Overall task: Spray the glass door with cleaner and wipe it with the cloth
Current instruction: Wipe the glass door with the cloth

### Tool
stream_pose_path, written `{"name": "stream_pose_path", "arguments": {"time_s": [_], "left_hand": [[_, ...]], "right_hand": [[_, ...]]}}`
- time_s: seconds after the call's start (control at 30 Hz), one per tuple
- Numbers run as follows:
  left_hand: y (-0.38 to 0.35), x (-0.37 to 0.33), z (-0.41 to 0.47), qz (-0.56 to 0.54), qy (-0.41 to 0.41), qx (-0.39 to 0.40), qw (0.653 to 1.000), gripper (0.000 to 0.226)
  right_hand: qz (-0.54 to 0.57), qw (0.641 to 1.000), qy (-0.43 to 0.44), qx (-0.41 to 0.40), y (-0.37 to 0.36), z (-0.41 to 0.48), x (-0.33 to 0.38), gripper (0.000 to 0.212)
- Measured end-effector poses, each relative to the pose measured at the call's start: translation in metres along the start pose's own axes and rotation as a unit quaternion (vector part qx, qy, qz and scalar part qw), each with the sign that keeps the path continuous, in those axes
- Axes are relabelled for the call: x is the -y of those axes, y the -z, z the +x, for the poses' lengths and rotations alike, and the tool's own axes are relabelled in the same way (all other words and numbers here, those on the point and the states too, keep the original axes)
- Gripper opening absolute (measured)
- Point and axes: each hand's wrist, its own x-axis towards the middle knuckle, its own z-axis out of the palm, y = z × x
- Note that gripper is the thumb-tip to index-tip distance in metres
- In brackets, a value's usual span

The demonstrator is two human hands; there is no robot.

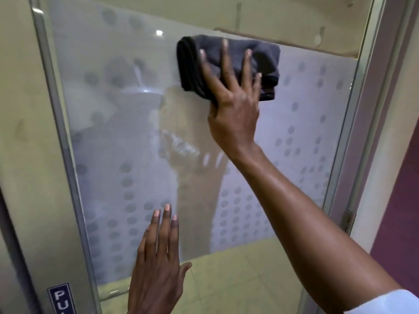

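Note:
The glass door (127, 137) fills the view, with a frosted film patterned with grey dots and clear strips above and below it. A folded dark grey cloth (263, 57) lies flat against the upper part of the glass. My right hand (233, 96) presses on the cloth with its fingers spread and straight. Lower down, my left hand (158, 264) lies flat on the glass with straight fingers and holds nothing. A faint reflection of my arm shows in the pane. No spray bottle is in view.
A metal door frame (56, 123) runs down the left side, with a blue sign (62, 298) lettered "PU" near the bottom. On the right stands another frame post (371, 105) with a hinge (349, 219), and a purple wall (401, 200) beyond it.

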Motion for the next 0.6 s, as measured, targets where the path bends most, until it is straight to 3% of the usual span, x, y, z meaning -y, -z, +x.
{"name": "stream_pose_path", "arguments": {"time_s": [0.1, 0.23, 0.47, 0.6], "left_hand": [[0.008, 0.004, 0.004, -0.02, 0.023, -0.083, 0.996, 0.112], [0.02, 0.031, 0.011, -0.004, 0.069, -0.135, 0.988, 0.124], [0.019, 0.086, -0.009, 0.056, 0.132, -0.096, 0.985, 0.164], [0.014, 0.104, -0.019, 0.067, 0.126, -0.065, 0.988, 0.165]], "right_hand": [[0.002, 0.999, 0.053, -0.007, -0.011, -0.031, 0.015, 0.075], [0.012, 0.994, 0.11, 0.015, -0.028, -0.115, 0.028, 0.076], [0.012, 0.989, 0.051, 0.135, -0.043, -0.292, 0.04, 0.073], [-0.009, 0.991, 0.02, 0.13, -0.05, -0.312, 0.053, 0.087]]}}
